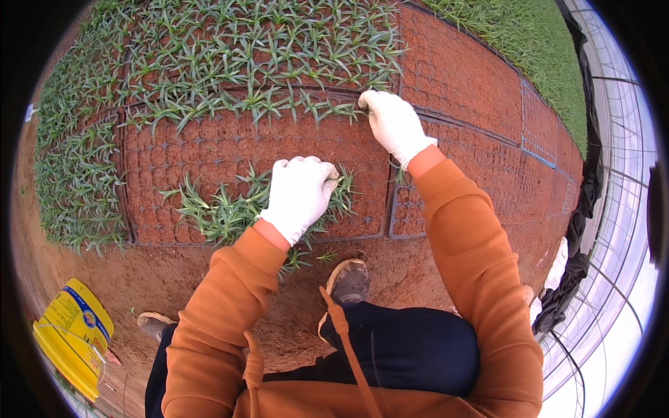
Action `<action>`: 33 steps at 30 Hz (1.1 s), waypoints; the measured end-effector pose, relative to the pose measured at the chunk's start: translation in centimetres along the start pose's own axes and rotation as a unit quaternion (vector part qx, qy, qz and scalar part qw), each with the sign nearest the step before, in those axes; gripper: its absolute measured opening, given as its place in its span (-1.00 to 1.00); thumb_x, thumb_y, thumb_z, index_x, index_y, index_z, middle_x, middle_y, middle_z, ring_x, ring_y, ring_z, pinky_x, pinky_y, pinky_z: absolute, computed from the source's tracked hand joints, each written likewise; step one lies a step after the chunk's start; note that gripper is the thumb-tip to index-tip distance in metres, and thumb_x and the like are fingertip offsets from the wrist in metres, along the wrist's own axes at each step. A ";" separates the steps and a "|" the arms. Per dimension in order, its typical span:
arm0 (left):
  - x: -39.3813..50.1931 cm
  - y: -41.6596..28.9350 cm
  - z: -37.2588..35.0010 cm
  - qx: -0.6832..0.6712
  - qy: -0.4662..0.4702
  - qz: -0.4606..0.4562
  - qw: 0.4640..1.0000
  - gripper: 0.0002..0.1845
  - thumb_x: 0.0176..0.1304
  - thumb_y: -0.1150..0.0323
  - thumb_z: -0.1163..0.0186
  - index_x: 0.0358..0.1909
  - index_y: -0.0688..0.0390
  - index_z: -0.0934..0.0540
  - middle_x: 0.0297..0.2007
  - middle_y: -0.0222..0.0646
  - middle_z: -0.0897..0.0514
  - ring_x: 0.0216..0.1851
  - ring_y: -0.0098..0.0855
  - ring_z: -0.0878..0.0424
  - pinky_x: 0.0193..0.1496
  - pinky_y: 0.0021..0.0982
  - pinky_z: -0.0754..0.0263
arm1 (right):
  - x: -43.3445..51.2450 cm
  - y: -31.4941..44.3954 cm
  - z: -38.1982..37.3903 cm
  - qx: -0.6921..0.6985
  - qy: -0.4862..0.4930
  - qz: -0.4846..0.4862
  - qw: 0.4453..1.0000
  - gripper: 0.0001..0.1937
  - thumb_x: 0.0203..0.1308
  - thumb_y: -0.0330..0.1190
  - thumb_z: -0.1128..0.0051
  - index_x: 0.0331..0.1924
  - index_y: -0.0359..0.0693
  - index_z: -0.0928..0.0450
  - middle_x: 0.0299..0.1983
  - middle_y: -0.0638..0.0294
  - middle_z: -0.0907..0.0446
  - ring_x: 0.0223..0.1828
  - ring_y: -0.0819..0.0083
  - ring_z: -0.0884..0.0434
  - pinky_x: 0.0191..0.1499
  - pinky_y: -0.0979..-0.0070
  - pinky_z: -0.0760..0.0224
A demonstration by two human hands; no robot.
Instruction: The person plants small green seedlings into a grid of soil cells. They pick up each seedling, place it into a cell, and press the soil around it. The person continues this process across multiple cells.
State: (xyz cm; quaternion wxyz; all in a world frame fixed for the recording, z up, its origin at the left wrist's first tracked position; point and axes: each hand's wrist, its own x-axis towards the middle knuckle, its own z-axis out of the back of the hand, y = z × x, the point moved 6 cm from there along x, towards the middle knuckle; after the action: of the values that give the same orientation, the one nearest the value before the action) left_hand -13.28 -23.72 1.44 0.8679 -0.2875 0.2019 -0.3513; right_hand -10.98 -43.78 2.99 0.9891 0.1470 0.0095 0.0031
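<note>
My left hand (303, 196), in a white glove, pinches a green plant cutting (339, 180) between thumb and fingertips. Under and beside it lies a loose pile of leafy cuttings (225, 211) on a black cell tray (157, 183) filled with reddish-brown growing medium. My right hand (393, 125), also gloved in white, bends its fingers down at the tray's far right corner. Its fingertips are partly hidden, so anything between them is unclear. Along the tray's far edge stands a row of upright cuttings (256, 104), which ends just left of my right hand.
Planted trays (251, 47) spread beyond and to the left. Soil-filled trays (460, 78) extend to the right, with dense green seedlings (528, 52) behind them. A yellow bucket (73, 334) lies on the ground at left. My shoe (349, 282) is close to the near tray edge.
</note>
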 end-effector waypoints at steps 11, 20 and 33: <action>0.6 -3.2 1.7 -0.083 -0.139 -0.077 0.984 -0.80 0.20 0.32 -0.38 -0.13 -0.06 -0.71 -0.15 -0.53 -0.67 -0.01 -0.30 -0.60 0.13 -0.19 -0.32 | -14.2 -6.8 -0.9 0.181 0.089 -0.372 0.906 -0.65 0.20 -0.13 -0.41 -0.36 -0.32 -0.67 -0.39 0.08 -0.70 -0.30 0.23 -0.70 -0.13 0.32 -0.55; 1.2 -3.3 1.6 -0.056 -0.129 -0.075 0.987 -0.79 0.24 0.34 -0.34 -0.07 -0.07 -0.72 -0.16 -0.49 -0.68 -0.04 -0.30 -0.62 0.12 -0.17 -0.34 | -11.8 -2.5 0.8 0.543 0.016 -0.352 0.762 -0.96 0.35 -0.50 -0.20 -0.21 -0.23 -0.56 -0.32 0.30 -0.68 -0.28 0.56 -0.64 -0.15 0.54 -0.53; 0.5 -3.1 3.5 -0.085 -0.110 -0.071 0.988 -0.81 0.27 0.28 -0.33 -0.11 0.02 -0.75 -0.16 -0.40 -0.73 -0.04 -0.28 -0.66 0.08 -0.18 -0.37 | -7.6 4.8 4.2 0.364 0.071 -0.183 0.911 -0.82 0.24 -0.54 -0.29 -0.08 -0.21 -0.63 -0.21 0.35 -0.69 -0.21 0.60 -0.62 -0.08 0.56 -0.54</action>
State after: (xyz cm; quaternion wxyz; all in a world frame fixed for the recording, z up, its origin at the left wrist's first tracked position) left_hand -12.60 -24.67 6.00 0.8299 -0.4109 0.1136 -0.3599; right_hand -18.48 -40.48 8.54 0.8471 0.4914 0.1074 -0.1715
